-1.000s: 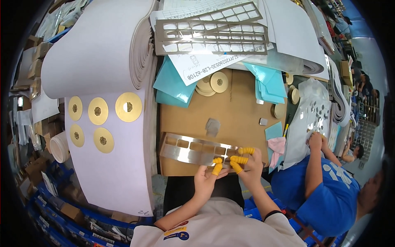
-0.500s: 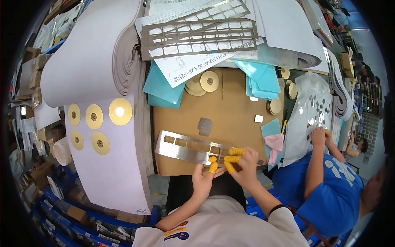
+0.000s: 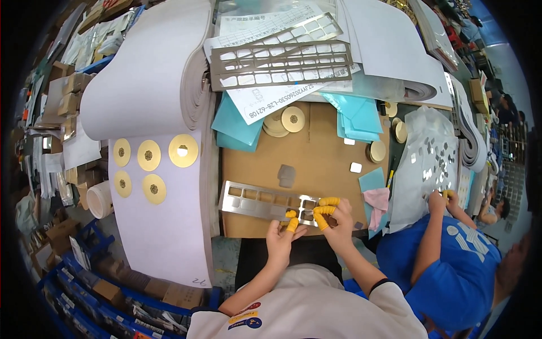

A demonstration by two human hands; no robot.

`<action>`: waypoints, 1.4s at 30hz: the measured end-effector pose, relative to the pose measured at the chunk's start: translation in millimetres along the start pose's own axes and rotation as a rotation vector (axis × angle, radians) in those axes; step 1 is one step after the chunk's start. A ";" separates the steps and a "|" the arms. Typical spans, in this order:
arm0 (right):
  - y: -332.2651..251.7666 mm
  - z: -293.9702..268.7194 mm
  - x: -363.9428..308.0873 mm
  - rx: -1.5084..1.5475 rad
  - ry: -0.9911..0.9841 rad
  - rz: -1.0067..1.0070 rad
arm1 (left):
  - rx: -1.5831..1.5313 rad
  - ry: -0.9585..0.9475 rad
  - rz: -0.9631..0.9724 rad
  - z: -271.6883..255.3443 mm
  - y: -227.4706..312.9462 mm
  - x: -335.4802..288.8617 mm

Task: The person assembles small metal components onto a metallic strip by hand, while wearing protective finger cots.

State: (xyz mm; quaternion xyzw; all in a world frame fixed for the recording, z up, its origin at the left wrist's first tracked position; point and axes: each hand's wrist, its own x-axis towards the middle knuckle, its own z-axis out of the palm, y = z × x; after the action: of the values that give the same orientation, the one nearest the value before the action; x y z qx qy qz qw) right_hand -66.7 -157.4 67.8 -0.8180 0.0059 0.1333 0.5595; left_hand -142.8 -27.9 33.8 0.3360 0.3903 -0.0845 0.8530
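A thin silvery metal strip [image 3: 257,205] with rows of rectangular windows lies slantwise over the near edge of the brown board. Yellow finger cots cover several of my fingertips. My left hand [image 3: 282,234] pinches the strip's near edge, right of its middle, with the thumb and a finger. Over the strip's right end, my right hand [image 3: 337,222] has its fingers curled and closed against the metal. Whether those fingers hold a small piece or only the strip itself is hidden. A grey rounded plate [image 3: 286,175] rests on the board just beyond the strip.
Gold discs [image 3: 154,188] lie on the white paper stack at left, others on the brown board [image 3: 248,164]. Windowed metal frames [image 3: 282,65] cover papers at the back. Teal sheets [image 3: 358,116] and a pink cloth [image 3: 376,204] lie right. A co-worker in blue [image 3: 435,265] sits close at right.
The whole view has shifted, so the table sits further right in it. My right fingers have curled in more tightly at the strip's right end. My left hand keeps its pinch.
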 end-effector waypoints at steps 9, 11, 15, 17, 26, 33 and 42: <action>31.5 9.8 -12.4 0.196 0.128 0.197 | -0.069 0.013 0.019 5.5 11.4 1.0; 22.4 6.4 -13.8 -0.141 0.120 -0.013 | -0.090 0.020 0.019 3.6 10.7 1.9; 6.7 -0.8 -9.7 -0.646 0.038 -0.377 | -0.082 0.031 0.004 1.4 8.4 2.9; 12.5 -1.0 -6.7 -0.709 0.013 -0.393 | -0.059 0.014 0.037 3.0 9.9 3.7; 17.6 -4.8 9.0 -0.416 0.011 -0.173 | -0.006 -0.031 0.108 -10.6 6.2 9.9; -23.6 14.6 80.6 -0.743 -0.265 -0.497 | 0.031 0.027 0.073 -7.1 5.2 6.3; -35.6 39.8 105.7 -0.889 -0.377 -0.630 | 0.014 0.041 0.054 -15.6 0.0 1.7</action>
State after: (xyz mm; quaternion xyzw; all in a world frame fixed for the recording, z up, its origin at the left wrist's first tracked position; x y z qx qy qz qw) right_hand 32.5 -92.8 63.2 -0.8989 -0.3946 0.0934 0.1658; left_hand -151.1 -17.7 25.3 0.3538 0.3979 -0.0573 0.8445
